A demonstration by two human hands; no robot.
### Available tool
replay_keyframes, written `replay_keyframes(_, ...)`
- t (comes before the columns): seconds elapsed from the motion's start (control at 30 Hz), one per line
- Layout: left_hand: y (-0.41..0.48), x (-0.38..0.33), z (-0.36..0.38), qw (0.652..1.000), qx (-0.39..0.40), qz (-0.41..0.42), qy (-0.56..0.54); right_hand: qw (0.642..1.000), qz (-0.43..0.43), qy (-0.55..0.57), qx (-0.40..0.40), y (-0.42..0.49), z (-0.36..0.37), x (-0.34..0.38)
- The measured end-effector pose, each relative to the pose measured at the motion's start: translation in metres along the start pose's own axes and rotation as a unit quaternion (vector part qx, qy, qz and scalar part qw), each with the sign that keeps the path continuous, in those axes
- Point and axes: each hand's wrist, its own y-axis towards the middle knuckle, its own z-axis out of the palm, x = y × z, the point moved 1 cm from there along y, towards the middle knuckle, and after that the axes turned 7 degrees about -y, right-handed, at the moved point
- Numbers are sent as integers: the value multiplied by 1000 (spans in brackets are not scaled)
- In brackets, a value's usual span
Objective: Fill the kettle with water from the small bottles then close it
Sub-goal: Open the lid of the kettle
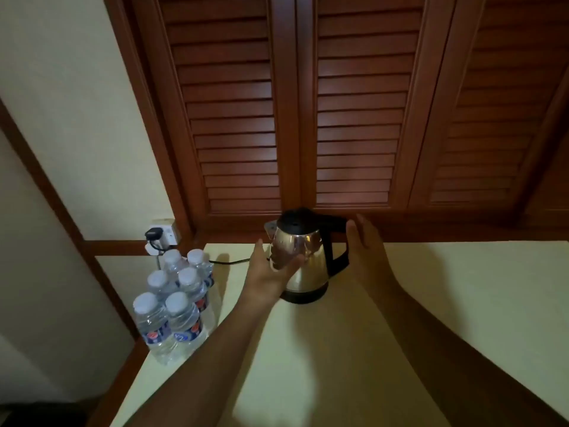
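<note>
A steel kettle [308,257] with a black lid, which is down, and a black handle stands on its black base near the back of the cream table [446,303]. My left hand [269,269] is at the kettle's left side, fingers straight, thumb across the steel body. My right hand [366,251] is just right of the handle, fingers straight and upright, holding nothing. Several small capped water bottles [175,306] stand in a cluster at the table's left edge, clear of both hands.
A black cord [228,261] runs from the kettle base to a wall socket [163,234] behind the bottles. Wooden louvred doors [308,118] rise right behind the table. The table's left edge drops off beside the bottles.
</note>
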Motion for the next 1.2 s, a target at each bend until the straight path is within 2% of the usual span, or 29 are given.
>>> replay_keyframes(0.17, 17, 14, 11, 997, 51, 48, -20, 998, 46, 2, 53, 9, 16, -21)
replay_keyframes(0.3, 12, 14, 17, 995, 34, 77, -51, 999, 28, -1, 44, 14, 25, -23)
replay_keyframes(0.67, -16, -17, 15, 992, 6, 123, -22, 999, -26, 27, 9, 11, 6, -8)
replay_keyframes(0.87, -64, -30, 22, 993, 1, 119, -19, 997, -62, 42, -9, -26, -24, 1)
replay_keyframes(1.0, -108, -31, 25, 993, 7, 114, 0, 997, -64, 51, 7, -59, -45, -1)
replay_keyframes(1.2, -169, -20, 29, 996, 18, 74, 52, 998, -32, 42, 42, -110, -73, -11)
